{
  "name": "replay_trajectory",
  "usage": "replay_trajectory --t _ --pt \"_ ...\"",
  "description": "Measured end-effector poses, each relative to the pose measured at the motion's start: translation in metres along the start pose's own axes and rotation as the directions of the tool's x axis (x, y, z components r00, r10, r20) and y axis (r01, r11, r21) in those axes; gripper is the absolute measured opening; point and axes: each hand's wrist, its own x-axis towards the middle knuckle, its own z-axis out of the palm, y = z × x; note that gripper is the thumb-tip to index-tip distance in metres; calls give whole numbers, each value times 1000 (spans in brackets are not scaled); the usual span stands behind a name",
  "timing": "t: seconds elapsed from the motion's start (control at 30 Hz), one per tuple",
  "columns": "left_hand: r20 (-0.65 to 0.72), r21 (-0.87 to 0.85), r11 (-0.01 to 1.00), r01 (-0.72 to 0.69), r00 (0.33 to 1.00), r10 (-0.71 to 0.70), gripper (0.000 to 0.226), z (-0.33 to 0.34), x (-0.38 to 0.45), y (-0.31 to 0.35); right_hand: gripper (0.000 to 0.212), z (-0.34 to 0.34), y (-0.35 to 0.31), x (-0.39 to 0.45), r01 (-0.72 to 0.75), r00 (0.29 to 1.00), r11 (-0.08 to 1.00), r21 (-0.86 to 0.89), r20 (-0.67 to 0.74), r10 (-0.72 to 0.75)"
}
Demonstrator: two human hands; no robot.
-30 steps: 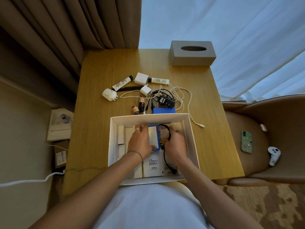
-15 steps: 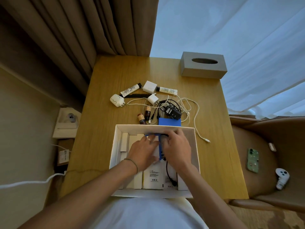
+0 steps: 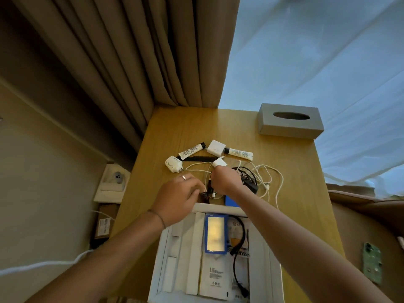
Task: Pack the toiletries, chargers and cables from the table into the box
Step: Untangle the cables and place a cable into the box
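White and black cables [image 3: 260, 178] lie knotted together on the bench [image 3: 295, 167] just beyond the box [image 3: 218, 207], and that tangle is your main risk. Your left hand [image 3: 178, 199] curls down over the small dark bottles [image 3: 204, 195] beside the box's far wall; whether it has actually closed on one you cannot tell from here. Your right hand [image 3: 225, 180] reaches into the cable heap next to the small white plug [image 3: 219, 164], fingers bent, grip hidden. Lift any 1 cord and its loops could drag the black charger [image 3: 251, 185], or sweep the 2 tubes [image 3: 239, 153] and the white cube adapter [image 3: 216, 148] toward the bench edge. The bottles look light and could tip and roll if nudged. Inside the box, the blue-framed pack [image 3: 215, 235] and a black cord [image 3: 237, 259] already take up the middle, so anything dropped in carelessly may sit proud of the rim.
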Motion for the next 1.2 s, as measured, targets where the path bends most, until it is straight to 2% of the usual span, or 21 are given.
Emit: replay_trajectory --t 0.13,0.3,0.4,0.57,0.67,0.73,0.8,0.9,0.97,1.1,1.2 --pt "41 -93 983 156 987 -153 15 1 16 -13 4 15 -7 22 50 999 995 -90 -3 -50" --pt "102 -77 965 252 965 -244 14 1 26 -29 8 30 -12 37 83 996 972 -221 -18 -89" --pt "146 -56 951 305 945 -294 14 2 31 -37 9 35 -14 41 67 997 973 -222 -16 -72" --pt "217 15 941 338 918 -333 14 10 43 -46 13 27 -8 44 6 1000 999 -34 27 -5" --pt "264 62 943 326 906 -331 16 19 54 -51 23 15 1 41 -48 996 984 173 80 34" --pt "295 69 944 323 897 -329 18 28 63 -55 23 9 10 34 -116 989 917 382 129 71" --pt "346 79 949 305 885 -313 22 38 71 -57 24 0 20 22 -198 976 785 587 189 105" --pt "410 145 968 207 877 -249 28 53 80 -60 23 -10 35 3 -272 959 575 771 263 102" --pt "447 223 971 89 876 -183 34 61 82 -61 18 -15 41 -9 -276 960 479 833 265 92" --pt "530 368 913 -179 847 -48 38 71 83 -64 10 -22 49 -29 -264 965 419 869 237 117" --pt "627 442 781 -442 775 84 41 76 88 -65 10 -28 50 -44 -257 966 368 894 234 106"
